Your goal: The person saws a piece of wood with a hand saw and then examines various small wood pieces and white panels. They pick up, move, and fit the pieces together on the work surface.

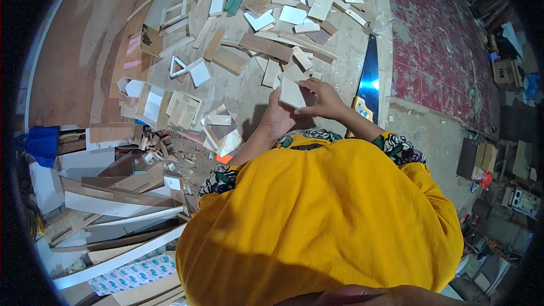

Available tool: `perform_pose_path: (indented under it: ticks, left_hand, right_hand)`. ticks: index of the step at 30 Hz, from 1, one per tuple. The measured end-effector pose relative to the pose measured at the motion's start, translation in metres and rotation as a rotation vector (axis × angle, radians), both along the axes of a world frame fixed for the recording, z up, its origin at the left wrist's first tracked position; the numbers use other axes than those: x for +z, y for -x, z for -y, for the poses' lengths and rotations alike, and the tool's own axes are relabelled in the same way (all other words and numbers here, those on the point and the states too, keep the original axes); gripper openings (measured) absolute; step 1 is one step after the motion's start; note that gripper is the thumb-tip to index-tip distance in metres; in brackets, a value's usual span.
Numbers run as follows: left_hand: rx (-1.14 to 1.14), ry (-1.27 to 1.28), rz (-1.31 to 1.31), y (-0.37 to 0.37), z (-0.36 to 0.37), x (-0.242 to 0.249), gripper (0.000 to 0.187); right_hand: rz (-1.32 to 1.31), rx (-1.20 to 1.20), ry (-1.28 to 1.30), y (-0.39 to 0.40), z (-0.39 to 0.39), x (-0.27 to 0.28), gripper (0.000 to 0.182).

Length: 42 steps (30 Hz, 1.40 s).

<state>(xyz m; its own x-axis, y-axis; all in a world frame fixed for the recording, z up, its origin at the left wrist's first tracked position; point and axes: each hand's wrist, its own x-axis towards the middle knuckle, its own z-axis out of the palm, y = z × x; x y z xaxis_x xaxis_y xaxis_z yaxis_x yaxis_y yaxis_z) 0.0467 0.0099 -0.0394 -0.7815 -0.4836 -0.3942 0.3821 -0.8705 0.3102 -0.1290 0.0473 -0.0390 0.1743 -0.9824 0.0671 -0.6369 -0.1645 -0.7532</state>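
Note:
A small pale flat wooden piece point(291, 94) is held between my two hands, low over the work table. My left hand point(274, 123) grips its left side, the thumb lying along the edge and most fingers hidden behind. On the right side, my right hand point(324, 101) pinches it, with fingers curled at the top and thumb near the lower corner. Close beyond it lie loose wood offcuts point(272, 72). A handsaw point(369, 73) with a yellow handle rests to the right of my right hand.
White and brown offcuts point(292, 15) cover the far table. Small box-like wooden frames point(183, 111) stand to the left. Long boards and strips point(119, 198) are piled at lower left. Past the table's right edge is a worn red surface point(436, 51), with boxes point(506, 72) further right.

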Motion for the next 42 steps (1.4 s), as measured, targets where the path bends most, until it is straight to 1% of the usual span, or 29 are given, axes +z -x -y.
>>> perform_pose_path:
  ticks: [2,3,5,6,8,9,11,12,13,14,16,17,19,20,21,23,24,25,27,28,29,31,32,33,35,37,38,40,42]
  left_hand:
    - [0.037,0.116,0.030,0.001,-0.003,-0.001,0.060]
    - [0.043,0.116,0.030,-0.001,-0.002,-0.007,0.060]
    - [0.012,0.393,0.260,-0.007,0.002,-0.026,0.050]
    - [0.036,0.374,0.275,-0.008,0.006,-0.026,0.041]
    - [0.092,0.383,0.316,-0.009,0.008,-0.022,0.039]
    - [0.146,0.392,0.354,-0.009,0.012,-0.017,0.037]
    - [0.167,0.372,0.336,-0.012,0.018,-0.020,0.038]
    - [0.207,0.341,0.311,-0.013,0.020,-0.021,0.037]
    - [0.248,0.306,0.289,-0.014,0.021,-0.022,0.036]
    - [0.253,0.304,0.291,-0.016,0.022,-0.024,0.036]
    - [0.379,0.123,0.243,-0.018,0.025,-0.028,0.035]
    - [0.381,0.116,0.246,-0.020,0.026,-0.030,0.035]
    - [0.358,-0.021,0.084,-0.024,0.032,-0.030,0.040]
    - [0.363,-0.045,0.100,-0.028,0.036,-0.047,0.041]
    - [0.370,-0.048,0.100,-0.029,0.035,-0.045,0.041]
    - [0.389,-0.055,0.156,-0.030,0.033,-0.042,0.043]
    - [0.399,-0.080,0.239,-0.028,0.033,-0.047,0.041]
    - [0.416,-0.087,0.236,-0.023,0.027,-0.030,0.039]
    - [0.382,-0.014,0.325,-0.029,0.028,-0.061,0.038]
    - [0.372,-0.015,0.300,-0.031,0.031,-0.065,0.034]
    - [0.371,-0.010,0.299,-0.033,0.035,-0.069,0.034]
    - [0.467,-0.014,0.429,-0.036,0.043,-0.057,0.030]
    - [0.507,-0.030,0.431,-0.041,0.049,-0.063,0.030]
    - [0.547,-0.047,0.432,-0.048,0.057,-0.069,0.031]
    - [0.569,-0.070,0.508,-0.059,0.072,-0.072,0.035]
    - [0.600,-0.082,0.495,-0.068,0.086,-0.074,0.035]
    - [0.630,-0.096,0.481,-0.072,0.091,-0.074,0.036]
    - [0.630,-0.081,0.465,-0.076,0.101,-0.074,0.037]
    - [0.619,-0.077,0.453,-0.079,0.104,-0.074,0.038]
  right_hand:
    - [0.108,-0.159,-0.082,-0.001,-0.003,-0.016,0.064]
    - [0.106,-0.154,-0.081,-0.002,-0.002,-0.015,0.064]
    - [0.358,-0.175,-0.258,-0.007,-0.001,-0.012,0.057]
    - [0.360,-0.172,-0.266,-0.011,-0.002,-0.008,0.057]
    - [0.516,-0.129,-0.360,-0.016,0.007,0.002,0.054]
    - [0.514,-0.125,-0.348,-0.016,0.012,-0.004,0.054]
    - [0.568,-0.112,-0.439,-0.017,0.019,-0.023,0.051]
    - [0.611,-0.099,-0.440,-0.018,0.021,-0.022,0.045]
    - [0.609,-0.094,-0.440,-0.017,0.024,-0.021,0.045]
    - [0.705,-0.141,-0.573,-0.016,0.027,-0.020,0.043]
    - [0.851,-0.179,-0.779,-0.014,0.029,-0.017,0.037]
    - [0.851,-0.179,-0.787,-0.012,0.031,-0.018,0.037]
    - [0.922,-0.203,-0.848,-0.012,0.036,-0.016,0.040]
    - [0.882,-0.262,-0.805,-0.014,0.035,-0.014,0.044]
    - [0.878,-0.257,-0.810,-0.016,0.037,-0.013,0.044]
    - [0.464,-0.188,-0.760,-0.020,0.042,-0.013,0.054]
    - [0.347,-0.127,-0.557,-0.028,0.044,-0.029,0.067]
    - [0.083,-0.072,-0.354,-0.040,0.047,-0.031,0.078]
    - [-0.075,-0.106,-0.230,-0.062,0.040,-0.028,0.085]
    - [-0.054,-0.107,-0.237,-0.068,0.040,-0.027,0.079]
    - [-0.054,-0.109,-0.232,-0.067,0.041,-0.027,0.079]
    - [0.099,0.012,-0.101,-0.056,0.040,-0.025,0.073]
    - [0.054,0.018,-0.108,-0.048,0.037,-0.021,0.052]
    - [0.054,0.016,-0.107,-0.037,0.034,-0.026,0.052]
    - [-0.035,-0.009,-0.206,-0.015,0.026,-0.045,0.035]
    - [-0.102,-0.100,-0.225,0.001,0.008,-0.053,0.020]
    - [-0.101,-0.103,-0.222,0.007,-0.002,-0.055,0.020]
    - [-0.024,-0.214,-0.300,0.016,-0.019,-0.053,0.018]
    - [-0.017,-0.213,-0.288,0.022,-0.031,-0.059,0.018]
